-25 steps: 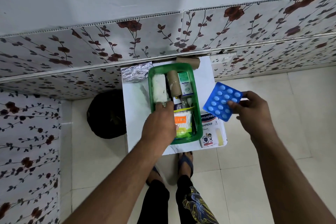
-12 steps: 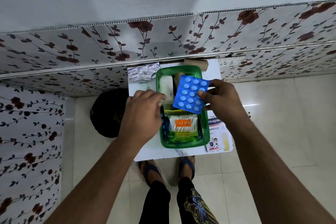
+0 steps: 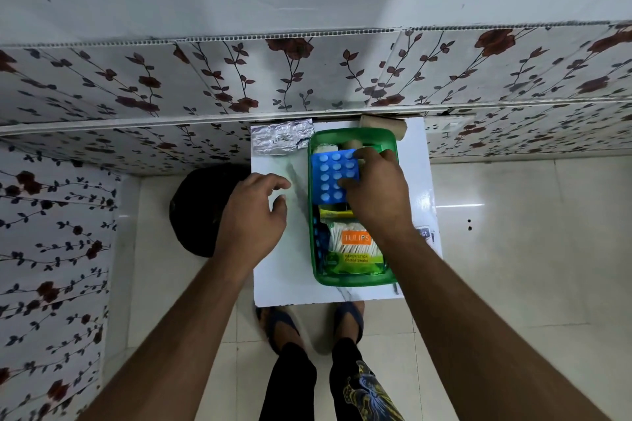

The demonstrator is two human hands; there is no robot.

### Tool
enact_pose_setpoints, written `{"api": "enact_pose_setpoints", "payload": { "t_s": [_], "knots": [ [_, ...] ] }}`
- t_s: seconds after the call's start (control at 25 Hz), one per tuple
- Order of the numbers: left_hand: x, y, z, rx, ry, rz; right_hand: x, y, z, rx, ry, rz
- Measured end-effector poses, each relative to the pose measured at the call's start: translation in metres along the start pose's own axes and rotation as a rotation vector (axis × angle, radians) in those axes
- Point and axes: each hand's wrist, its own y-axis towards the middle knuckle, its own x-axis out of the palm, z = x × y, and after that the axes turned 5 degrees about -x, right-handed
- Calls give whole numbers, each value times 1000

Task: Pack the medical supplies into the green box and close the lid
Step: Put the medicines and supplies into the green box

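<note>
right hand (image 3: 376,195) palm-down, presses blue blister pack (image 3: 330,178) into green box (image 3: 316,278).

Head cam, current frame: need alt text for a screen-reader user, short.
A person's right hand presses a blue blister pack into an open green box already holding a cotton swab packet, on a small white table. The left hand hovers empty beside the box; a silver foil pack lies at the table's far left corner.
</note>
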Motion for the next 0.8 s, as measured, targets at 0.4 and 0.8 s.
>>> {"api": "enact_pose_setpoints", "payload": {
  "t_s": [0.4, 0.8],
  "knots": [
    [0, 60, -5, 100, 135, 48, -56, 49, 29, -24, 2, 264],
    [25, 107, -17, 193, 537, 22, -44, 110, 55, -135, -335, -12]
  ]
}}
